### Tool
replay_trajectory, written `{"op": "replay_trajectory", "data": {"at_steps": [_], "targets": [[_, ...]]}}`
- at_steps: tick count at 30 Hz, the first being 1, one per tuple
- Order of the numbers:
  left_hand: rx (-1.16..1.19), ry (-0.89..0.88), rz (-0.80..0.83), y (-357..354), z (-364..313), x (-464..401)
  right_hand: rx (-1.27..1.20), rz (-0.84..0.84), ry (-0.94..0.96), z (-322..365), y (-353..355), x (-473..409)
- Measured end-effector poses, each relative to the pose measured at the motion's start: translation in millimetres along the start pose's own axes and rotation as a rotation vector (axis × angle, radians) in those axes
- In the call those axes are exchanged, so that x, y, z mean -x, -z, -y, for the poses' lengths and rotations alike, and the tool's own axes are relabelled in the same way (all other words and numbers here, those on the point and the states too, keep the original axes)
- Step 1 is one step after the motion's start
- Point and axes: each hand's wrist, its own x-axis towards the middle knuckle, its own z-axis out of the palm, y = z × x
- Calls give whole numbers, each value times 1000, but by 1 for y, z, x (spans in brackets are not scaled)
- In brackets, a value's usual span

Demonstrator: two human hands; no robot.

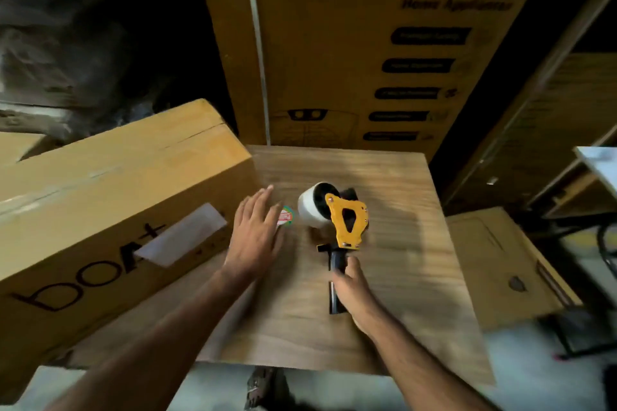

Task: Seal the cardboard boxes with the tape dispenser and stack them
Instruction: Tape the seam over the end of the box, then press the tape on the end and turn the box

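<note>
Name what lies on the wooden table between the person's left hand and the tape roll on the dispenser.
In the head view, a small round sticker, red, white and green, lies on the table between the left hand and the tape roll, partly hidden under the fingertips.

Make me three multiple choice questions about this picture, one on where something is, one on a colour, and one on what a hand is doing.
1. Where is the box marked "boat"?
A. left of the tape dispenser
B. right of it
C. on top of it

2. What colour is the frame of the tape dispenser?
A. blue
B. yellow
C. green

3. What is the right hand doing?
A. resting flat on the table
B. gripping the dispenser's black handle
C. lifting a box

Answers:
1 A: the box lies at the left edge of the wooden table.
2 B: the frame beside the white tape roll is yellow.
3 B: its fingers curl round the handle, while the left hand is open.
</note>
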Motion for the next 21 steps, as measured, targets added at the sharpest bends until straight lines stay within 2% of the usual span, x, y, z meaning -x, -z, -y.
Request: {"op": "replay_trajectory", "data": {"at_steps": [4,8,13,15,16,18,21], "targets": [[130,-109,302,-47,-73,31,171,-241,-51,-60,42,0],[214,-181,461,-65,-119,36,314,-419,-87,-102,76,11],[232,-162,566,-71,-139,27,381,-359,-62,-107,98,17],[221,-147,599,-72,-142,25,469,-422,-56,-106,102,22],[216,-137,601,-73,-141,25,513,-499,-24,-104,103,26],[212,-114,568,-74,-137,25,559,-633,174,-99,104,31],[219,-86,509,-68,-126,22,634,-600,480,-86,101,26]]}}
